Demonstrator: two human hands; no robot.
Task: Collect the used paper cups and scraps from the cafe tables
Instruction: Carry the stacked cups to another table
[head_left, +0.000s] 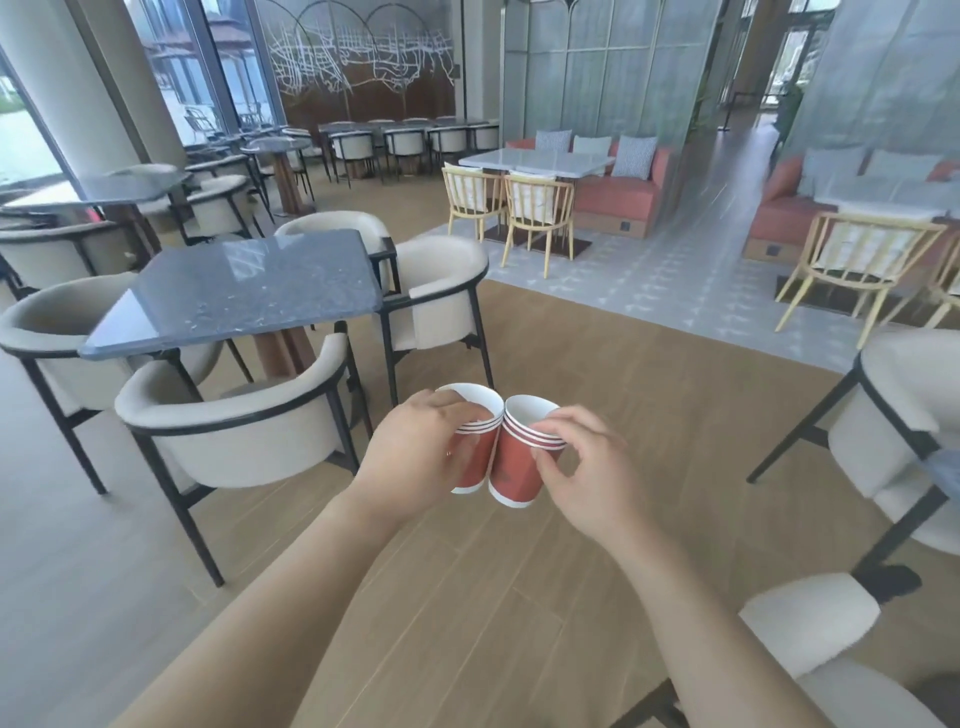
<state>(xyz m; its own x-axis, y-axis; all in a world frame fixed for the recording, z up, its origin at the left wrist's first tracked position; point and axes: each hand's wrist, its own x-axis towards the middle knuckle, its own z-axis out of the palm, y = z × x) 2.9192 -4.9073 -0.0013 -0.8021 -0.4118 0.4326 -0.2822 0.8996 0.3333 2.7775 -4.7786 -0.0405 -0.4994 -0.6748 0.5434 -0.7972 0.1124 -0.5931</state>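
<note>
- My left hand (415, 457) is wrapped around a stack of red paper cups with white rims (475, 465). My fingers curl over its upper part just below the mouth, and my palm covers its left side.
- My right hand (587, 467) grasps a second stack of red white-rimmed paper cups (514, 470). My thumb and fingertips pinch it at the banded rims on its right side.
- Each stack shows several white rims nested close under one another. I cannot tell the exact number of cups in either.
- The two stacks touch side by side near their rims. Both tilt with their mouths away from me, and the insides I can see are plain white.
- I hold them in the air in front of me, above the light wooden plank floor (597, 374), resting on no table.
- Ahead on my left stands a square dark grey speckled stone table (249, 291) ringed by cream upholstered armchairs on black frames. The nearest cream armchair (234, 431) sits between that table and my left forearm.
- Further back, on a pale patterned tile floor (675, 280), a white marble-look table (535, 158) has two light wooden spindle-back chairs (537, 208) pulled up to it.
- Behind it is a coral sofa (618, 200) with patterned cushions.
- Another cream armchair on a black frame (909, 384) stands at the right edge.
</note>
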